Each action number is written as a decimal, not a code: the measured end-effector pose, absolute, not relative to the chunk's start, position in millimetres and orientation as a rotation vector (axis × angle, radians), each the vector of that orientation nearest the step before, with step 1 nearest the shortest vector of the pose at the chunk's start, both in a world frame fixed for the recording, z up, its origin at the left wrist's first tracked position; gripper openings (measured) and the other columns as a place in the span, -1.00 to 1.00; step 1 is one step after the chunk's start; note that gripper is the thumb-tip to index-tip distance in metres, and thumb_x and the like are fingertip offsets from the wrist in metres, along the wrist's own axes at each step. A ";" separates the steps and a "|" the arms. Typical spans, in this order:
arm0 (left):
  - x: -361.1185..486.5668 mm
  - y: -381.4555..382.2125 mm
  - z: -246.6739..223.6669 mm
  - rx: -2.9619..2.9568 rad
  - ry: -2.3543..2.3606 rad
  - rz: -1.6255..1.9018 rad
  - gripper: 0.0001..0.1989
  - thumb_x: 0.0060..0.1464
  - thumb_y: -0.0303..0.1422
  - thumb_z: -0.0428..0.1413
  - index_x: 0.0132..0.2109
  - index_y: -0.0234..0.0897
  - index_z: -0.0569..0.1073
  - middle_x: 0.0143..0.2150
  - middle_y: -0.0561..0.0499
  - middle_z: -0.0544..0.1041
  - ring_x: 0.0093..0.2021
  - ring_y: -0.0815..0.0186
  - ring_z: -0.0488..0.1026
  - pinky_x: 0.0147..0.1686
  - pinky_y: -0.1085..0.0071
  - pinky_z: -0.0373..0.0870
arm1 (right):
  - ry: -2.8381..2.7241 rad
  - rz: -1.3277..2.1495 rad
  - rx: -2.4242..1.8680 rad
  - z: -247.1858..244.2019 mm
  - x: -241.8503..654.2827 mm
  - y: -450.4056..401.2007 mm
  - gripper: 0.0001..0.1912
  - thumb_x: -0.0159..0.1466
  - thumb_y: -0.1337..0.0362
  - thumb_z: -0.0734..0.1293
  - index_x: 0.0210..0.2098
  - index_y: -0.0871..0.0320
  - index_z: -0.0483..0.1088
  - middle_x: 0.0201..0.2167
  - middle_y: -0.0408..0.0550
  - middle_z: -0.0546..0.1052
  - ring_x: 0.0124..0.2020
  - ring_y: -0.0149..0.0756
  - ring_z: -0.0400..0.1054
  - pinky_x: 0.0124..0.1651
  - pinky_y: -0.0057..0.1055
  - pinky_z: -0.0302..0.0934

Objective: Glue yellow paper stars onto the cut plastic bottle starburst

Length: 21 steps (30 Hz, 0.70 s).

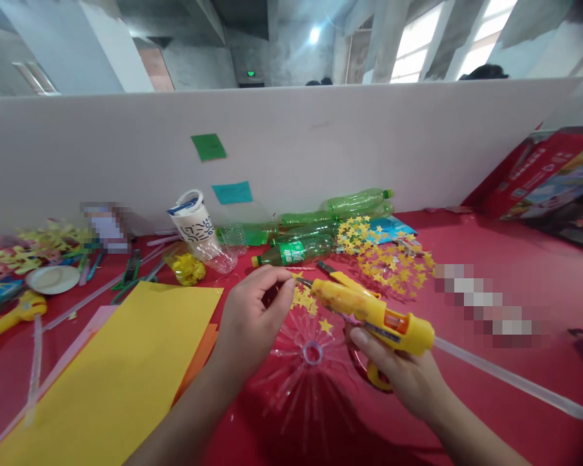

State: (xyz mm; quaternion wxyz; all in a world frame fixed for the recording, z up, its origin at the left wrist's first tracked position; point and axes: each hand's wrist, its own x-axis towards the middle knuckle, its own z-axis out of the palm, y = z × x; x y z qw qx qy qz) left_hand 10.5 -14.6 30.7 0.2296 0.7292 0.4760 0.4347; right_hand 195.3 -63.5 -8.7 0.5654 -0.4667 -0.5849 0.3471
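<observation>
- The left hand (260, 310) has its thumb and index finger brought together in a pinch just beside the nozzle of the yellow glue gun (354, 307); I cannot tell what, if anything, is between them
- The right hand (398, 369) is wrapped around the glue gun's grip, the nozzle pointing toward the left hand and a clear glue stick (510, 378) jutting from the back
- One clear plastic piece (313, 365), strips fanning from a ring, lies on the red table (466, 427) below and between the hands
- One yellow star (326, 325) lies apart; the piled stars (393, 262) are too many to count
- Two notes, one green (208, 147), one blue (232, 193), are on the white panel (320, 142)
- One second glue gun (29, 307) lies far left, beyond the yellow sheet (126, 356)
- At least three overlapping green bottles (315, 249) lie by the panel
- The glue gun partly hides a yellow-and-black tool (352, 283)
</observation>
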 end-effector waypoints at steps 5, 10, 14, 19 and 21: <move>10.3 -14.8 30.0 2.038 1.315 1.200 -0.87 0.16 -0.40 0.02 -0.35 -0.23 0.42 -0.40 0.12 0.43 -0.38 0.44 0.35 -0.37 0.52 0.25 | -1.359 0.795 -1.090 -17.5 194.3 -62.7 -0.81 0.17 0.11 0.35 -0.29 0.02 0.54 -0.49 -0.09 0.59 -0.46 -0.16 0.48 -0.48 -0.32 0.44; 11.9 -13.7 29.7 2.047 1.331 1.200 -0.86 0.16 -0.41 0.02 -0.36 -0.24 0.42 -0.40 0.11 0.43 -0.39 0.43 0.35 -0.39 0.51 0.25 | -1.384 0.798 -1.113 -18.1 196.0 -62.2 -0.82 0.16 0.12 0.35 -0.29 0.01 0.55 -0.50 -0.10 0.58 -0.47 -0.14 0.48 -0.49 -0.31 0.44; 12.0 -14.1 30.5 2.049 1.331 1.198 -0.86 0.15 -0.42 0.02 -0.37 -0.24 0.42 -0.41 0.10 0.44 -0.39 0.42 0.36 -0.39 0.51 0.25 | -1.371 0.786 -1.108 -15.8 195.2 -62.3 -0.83 0.15 0.10 0.37 -0.33 0.01 0.55 -0.50 -0.11 0.58 -0.51 -0.16 0.47 -0.51 -0.32 0.43; 12.0 -14.7 31.7 2.048 1.337 1.198 -0.86 0.15 -0.42 0.02 -0.37 -0.24 0.42 -0.40 0.10 0.44 -0.38 0.42 0.36 -0.38 0.50 0.25 | -1.353 0.784 -1.130 -12.9 194.6 -62.4 -0.82 0.14 0.09 0.37 -0.35 0.03 0.54 -0.52 -0.11 0.58 -0.53 -0.19 0.46 -0.53 -0.36 0.42; 12.1 -14.6 31.7 2.050 1.343 1.198 -0.86 0.15 -0.42 0.02 -0.37 -0.24 0.42 -0.41 0.10 0.44 -0.39 0.42 0.36 -0.39 0.50 0.25 | -1.395 0.807 -1.128 -11.3 195.4 -62.4 -0.82 0.16 0.10 0.36 -0.35 0.04 0.54 -0.51 -0.11 0.59 -0.52 -0.20 0.47 -0.52 -0.36 0.42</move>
